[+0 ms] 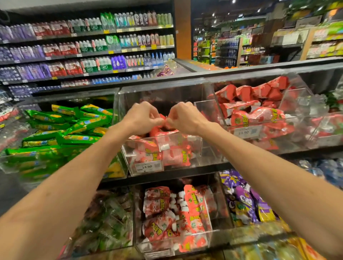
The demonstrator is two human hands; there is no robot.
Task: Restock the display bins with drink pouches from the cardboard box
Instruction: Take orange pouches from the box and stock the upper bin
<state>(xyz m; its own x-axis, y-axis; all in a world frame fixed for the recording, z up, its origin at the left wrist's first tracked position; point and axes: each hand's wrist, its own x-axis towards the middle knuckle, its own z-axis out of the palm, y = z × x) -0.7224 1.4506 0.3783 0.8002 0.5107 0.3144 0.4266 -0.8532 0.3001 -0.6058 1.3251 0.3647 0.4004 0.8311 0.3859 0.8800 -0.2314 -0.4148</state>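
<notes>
A: Bright, even store light throughout. Small ceiling spots (pixel 233 2) glint at the upper right, above a dimmer far aisle.

B: Shadows are soft. The back of the middle bin (pixel 207 154) is dark, and pale glare washes the acrylic of the right-hand bin (pixel 304 104).

A: Focus is crispest at mid-frame, where the left hand (pixel 143 118) and right hand (pixel 185 118) pinch a red pouch (pixel 163 118).

B: The edges smear. The packets (pixel 278 248) at the lower right are blurred, as are the near ends of both forearms. The wide lens bows the bottle shelves (pixel 83 53) at the upper left and tilts the shelf rail (pixel 241 71).
</notes>
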